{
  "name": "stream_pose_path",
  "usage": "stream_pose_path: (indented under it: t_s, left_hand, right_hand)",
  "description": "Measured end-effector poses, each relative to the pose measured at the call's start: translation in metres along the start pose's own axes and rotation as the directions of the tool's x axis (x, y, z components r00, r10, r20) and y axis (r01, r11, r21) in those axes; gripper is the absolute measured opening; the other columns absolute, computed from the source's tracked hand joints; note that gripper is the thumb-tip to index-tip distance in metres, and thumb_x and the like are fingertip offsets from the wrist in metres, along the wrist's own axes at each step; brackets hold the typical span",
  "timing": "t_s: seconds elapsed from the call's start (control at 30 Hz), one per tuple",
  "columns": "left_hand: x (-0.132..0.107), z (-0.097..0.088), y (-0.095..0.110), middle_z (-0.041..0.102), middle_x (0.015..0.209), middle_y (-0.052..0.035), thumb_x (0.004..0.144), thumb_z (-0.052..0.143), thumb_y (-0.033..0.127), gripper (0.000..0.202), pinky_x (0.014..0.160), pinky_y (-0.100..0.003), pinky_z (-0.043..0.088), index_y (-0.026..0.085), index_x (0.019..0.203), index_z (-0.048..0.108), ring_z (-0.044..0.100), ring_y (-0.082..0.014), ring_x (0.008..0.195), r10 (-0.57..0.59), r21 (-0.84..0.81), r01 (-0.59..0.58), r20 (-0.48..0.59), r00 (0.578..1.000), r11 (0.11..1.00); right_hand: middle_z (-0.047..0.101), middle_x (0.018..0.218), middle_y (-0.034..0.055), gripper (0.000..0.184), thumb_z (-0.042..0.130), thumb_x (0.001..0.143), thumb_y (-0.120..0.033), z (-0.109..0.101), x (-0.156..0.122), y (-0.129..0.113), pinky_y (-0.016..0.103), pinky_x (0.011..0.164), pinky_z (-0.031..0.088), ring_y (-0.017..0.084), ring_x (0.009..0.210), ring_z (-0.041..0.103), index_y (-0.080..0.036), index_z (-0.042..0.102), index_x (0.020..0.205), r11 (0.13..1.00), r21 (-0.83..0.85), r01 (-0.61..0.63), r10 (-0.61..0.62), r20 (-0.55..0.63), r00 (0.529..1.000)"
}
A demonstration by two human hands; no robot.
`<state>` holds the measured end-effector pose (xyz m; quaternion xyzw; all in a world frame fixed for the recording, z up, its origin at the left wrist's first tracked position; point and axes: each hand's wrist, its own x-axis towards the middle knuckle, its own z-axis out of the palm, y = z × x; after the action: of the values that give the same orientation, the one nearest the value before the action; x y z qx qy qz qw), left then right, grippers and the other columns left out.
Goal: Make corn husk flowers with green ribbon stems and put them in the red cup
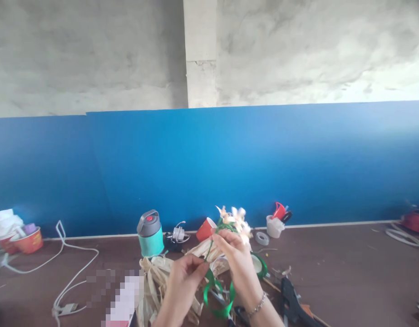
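My right hand (238, 261), a bracelet at its wrist, is closed around a bunch of white flowers (242, 218) with green leaves or stems. The blooms show above and to the right of its fingers. To its left and lower, my left hand (185, 281) pinches a green ribbon (226, 312) between thumb and fingertips. A thin green strand runs up from that pinch to the right hand, while loose ribbon loops hang beneath. Behind the right wrist lies a ribbon roll (263, 265), partly hidden. Pale dried husk-like strips (151, 284) are spread under and beside my left hand.
At the back stand a teal flask (150, 243), a tipped red cup (205, 230), a tape roll (262, 238) and a white cup (273, 228) holding tools. A black tool (293, 302) lies right. White cable (90, 259) and red tubs (28, 240) are left. A blue panel (229, 159) borders the table.
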<state>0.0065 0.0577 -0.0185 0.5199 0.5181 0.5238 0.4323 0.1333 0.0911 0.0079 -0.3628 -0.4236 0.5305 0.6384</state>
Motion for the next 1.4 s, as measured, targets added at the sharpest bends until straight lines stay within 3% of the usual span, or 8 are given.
stream_pose_path:
  t_s: [0.07,0.2,0.43,0.57,0.67,0.87,1.2,1.4]
  left_hand:
    - [0.003,-0.001,0.001,0.054,0.046,0.0013,0.064,0.072,0.042,0.030,0.047,-0.022,0.031,0.015,0.055,0.059,0.047,-0.0118,0.045,-0.091,-0.156,0.098,0.055,0.994,0.983]
    - [0.005,-0.003,0.000,0.054,0.043,0.0019,0.059,0.076,0.043,0.035,0.044,-0.019,0.027,0.015,0.053,0.058,0.042,-0.0080,0.042,-0.125,-0.297,0.148,0.094,0.988,0.943]
    - [0.004,-0.005,0.004,0.057,0.045,0.0016,0.059,0.076,0.042,0.031,0.044,-0.019,0.030,0.015,0.054,0.061,0.044,-0.0089,0.044,-0.077,-0.282,0.042,-0.113,0.991,0.959]
    - [0.004,-0.005,0.006,0.058,0.047,0.0017,0.061,0.074,0.044,0.030,0.047,-0.019,0.033,0.015,0.059,0.065,0.047,-0.0100,0.048,-0.052,-0.252,0.011,-0.155,0.986,0.968]
    - [0.005,-0.006,0.006,0.058,0.049,0.0014,0.061,0.074,0.044,0.030,0.049,-0.020,0.035,0.016,0.061,0.067,0.050,-0.0108,0.051,-0.043,-0.268,0.003,-0.143,0.989,0.963]
    - [0.006,-0.007,0.004,0.057,0.050,0.0020,0.062,0.075,0.042,0.028,0.050,-0.019,0.035,0.016,0.062,0.067,0.048,-0.0094,0.051,-0.036,-0.316,0.000,-0.110,0.993,0.949]
    - [0.004,-0.009,0.000,0.056,0.054,0.0028,0.058,0.080,0.039,0.026,0.048,-0.017,0.030,0.016,0.063,0.068,0.042,-0.0058,0.050,-0.150,-0.491,0.124,-0.014,0.989,0.862]
    - [0.003,-0.011,0.001,0.055,0.054,0.0032,0.059,0.079,0.037,0.025,0.047,-0.016,0.028,0.016,0.060,0.065,0.041,-0.0059,0.051,-0.147,-0.481,0.129,0.001,0.989,0.867]
  right_hand:
    - [0.065,0.062,0.0019,0.031,0.077,0.063,-0.041,-0.003,0.001,-0.003,0.026,0.056,0.039,0.016,0.059,0.054,-0.015,0.073,0.080,0.999,-0.047,-0.008,0.010,0.054,0.998]
    - [0.071,0.076,0.0062,0.035,0.071,0.070,-0.044,-0.009,0.006,0.001,0.025,0.059,0.040,0.017,0.069,0.058,-0.015,0.074,0.088,0.995,-0.101,-0.018,0.025,0.071,0.997]
    - [0.071,0.078,0.0068,0.034,0.071,0.069,-0.044,-0.014,0.013,0.017,0.025,0.057,0.039,0.016,0.066,0.057,-0.016,0.074,0.089,0.994,-0.092,-0.054,0.064,0.107,0.992]
    - [0.070,0.077,0.0067,0.035,0.070,0.070,-0.044,-0.007,0.007,0.013,0.027,0.063,0.041,0.018,0.069,0.058,-0.015,0.073,0.088,0.985,-0.160,-0.068,0.099,0.196,0.976]
    - [0.070,0.076,0.0053,0.038,0.072,0.067,-0.046,-0.001,0.004,0.012,0.027,0.069,0.043,0.019,0.077,0.059,-0.016,0.072,0.090,0.979,-0.189,-0.074,0.132,0.312,0.941]
    - [0.065,0.070,0.0033,0.033,0.067,0.072,-0.046,-0.002,0.004,0.016,0.027,0.065,0.041,0.017,0.070,0.056,-0.014,0.072,0.080,0.966,-0.254,-0.047,0.156,0.432,0.888]
    - [0.054,0.062,-0.0013,0.022,0.067,0.073,-0.033,-0.005,0.000,0.005,0.023,0.055,0.031,0.010,0.059,0.043,-0.012,0.063,0.070,0.939,-0.344,-0.011,0.181,0.468,0.865]
    - [0.053,0.063,-0.0015,0.017,0.060,0.076,-0.028,-0.006,-0.002,0.003,0.023,0.055,0.031,0.011,0.059,0.043,-0.013,0.061,0.070,0.918,-0.396,0.036,0.180,0.494,0.851]
